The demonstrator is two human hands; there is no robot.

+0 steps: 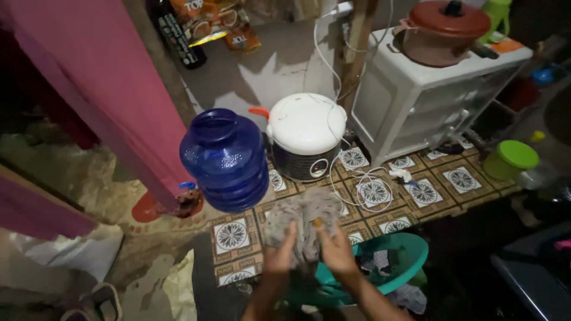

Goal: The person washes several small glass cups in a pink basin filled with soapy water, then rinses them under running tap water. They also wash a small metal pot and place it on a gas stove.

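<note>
Both your left hand (278,257) and your right hand (336,249) are closed on a crumpled grey cloth (304,224) — bunched between them, held up over the teal plastic basin (410,255) — with the blue ribbed water jug (226,159) and white rice cooker (306,137) beyond on the patterned tile floor (232,236).

A floor covered in patterned sheeting (380,196) of brown squares with white flower medallions, ending at bare rough ground on the left. On it, from left to right at the far side: a large blue water jug (226,159), a white rice cooker (306,135) with white cable (363,184) looped beside it, and a white plastic drawer cabinet (416,101). A green-lidded container (510,159) sits at the far right. A teal basin (392,261) holding laundry stands nearest
</note>
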